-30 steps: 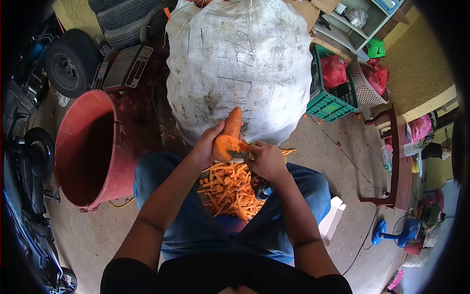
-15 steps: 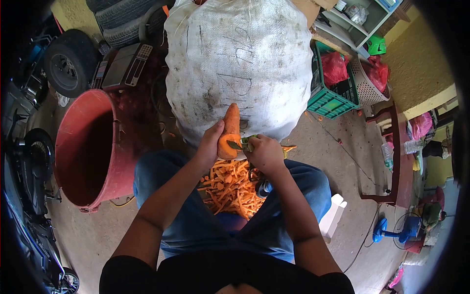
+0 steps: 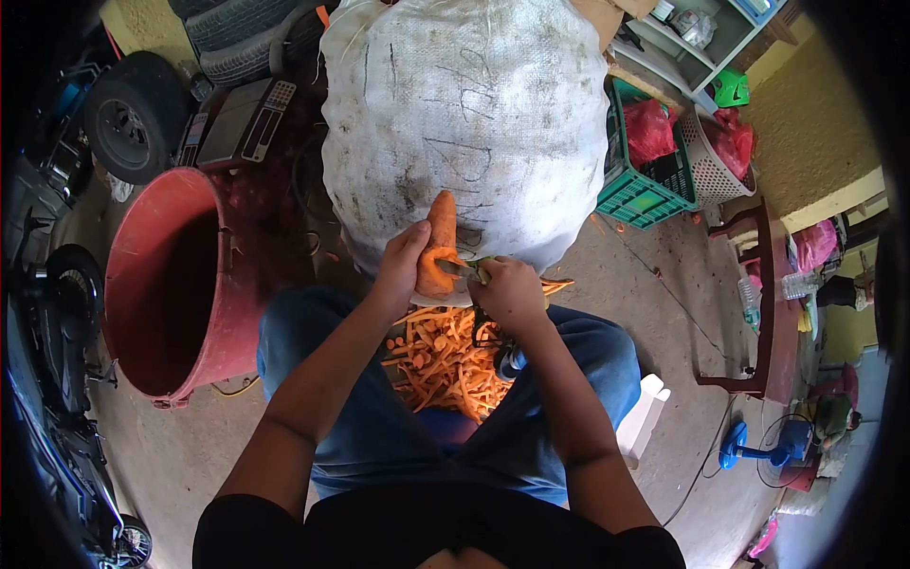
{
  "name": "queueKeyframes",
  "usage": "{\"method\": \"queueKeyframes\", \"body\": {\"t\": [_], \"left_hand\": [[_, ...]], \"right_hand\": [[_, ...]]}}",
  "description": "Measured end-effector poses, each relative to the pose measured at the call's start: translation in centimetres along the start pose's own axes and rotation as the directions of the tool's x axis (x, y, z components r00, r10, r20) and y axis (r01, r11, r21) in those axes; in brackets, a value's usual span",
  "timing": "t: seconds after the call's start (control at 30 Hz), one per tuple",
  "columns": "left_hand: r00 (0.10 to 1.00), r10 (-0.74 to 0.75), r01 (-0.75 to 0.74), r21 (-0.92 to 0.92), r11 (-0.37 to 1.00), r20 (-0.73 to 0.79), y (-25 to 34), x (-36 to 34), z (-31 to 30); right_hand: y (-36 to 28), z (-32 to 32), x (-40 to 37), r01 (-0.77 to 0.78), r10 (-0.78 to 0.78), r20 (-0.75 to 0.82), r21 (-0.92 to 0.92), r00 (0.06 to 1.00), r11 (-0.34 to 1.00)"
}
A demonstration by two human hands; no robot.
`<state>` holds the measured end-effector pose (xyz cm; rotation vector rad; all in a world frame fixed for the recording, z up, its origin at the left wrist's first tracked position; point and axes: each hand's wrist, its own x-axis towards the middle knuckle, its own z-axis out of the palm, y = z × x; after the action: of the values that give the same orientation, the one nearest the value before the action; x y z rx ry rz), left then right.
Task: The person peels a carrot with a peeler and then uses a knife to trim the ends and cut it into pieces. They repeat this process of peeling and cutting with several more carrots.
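Upright before the large sack, a thick orange carrot (image 3: 442,220) is gripped by my left hand (image 3: 403,261), with the thumb along its side. Its lower part is pared to brighter orange. My right hand (image 3: 512,292) is closed around a peeler (image 3: 486,269) with a greenish handle; the blade end is at the carrot's lower right side, partly hidden. A curl of peel stands off the carrot beside the blade. Below both hands, between my knees, lies a heap of orange carrot peelings (image 3: 450,365), some strips long and thin.
A bulging white woven sack (image 3: 464,114) stands directly ahead. To the left is a large red tub (image 3: 227,275), near a scale (image 3: 242,128) and tyres (image 3: 133,119). On the right are a green crate (image 3: 633,199) and a wooden frame (image 3: 779,332). A white carton (image 3: 645,417) lies by my right knee.
The carrot and my left hand have shifted slightly up and left. At the blade, a strip of peel now curls away from the carrot's lower part. My right hand has moved up slightly.
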<state>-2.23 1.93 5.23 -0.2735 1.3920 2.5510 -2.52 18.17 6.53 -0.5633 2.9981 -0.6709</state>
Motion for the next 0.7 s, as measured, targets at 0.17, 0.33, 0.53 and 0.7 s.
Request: {"method": "queueKeyframes", "body": {"t": [0.17,0.33,0.53,0.7], "left_hand": [[0.993,-0.097,0.101,-0.047,0.994,0.073,0.9,-0.1,-0.6],[0.971,-0.083,0.119,-0.152,0.981,0.222,1.4,0.4,-1.0],[0.960,-0.135,0.137,0.012,0.991,0.244,0.6,1.2,-2.2],[0.970,-0.128,0.123,0.038,0.992,0.207,0.7,0.9,-1.5]], "right_hand": [[1.4,-0.6,0.2,0.060,-0.107,0.150,0.289,0.983,0.955],[1.9,-1.6,0.2,-0.091,-0.085,0.300,0.526,0.950,0.846],[0.8,-0.1,-0.2,-0.075,-0.144,0.361,0.529,0.921,0.845],[-0.4,0.5,-0.1,-0.070,-0.035,0.275,0.364,0.961,0.929]]}}
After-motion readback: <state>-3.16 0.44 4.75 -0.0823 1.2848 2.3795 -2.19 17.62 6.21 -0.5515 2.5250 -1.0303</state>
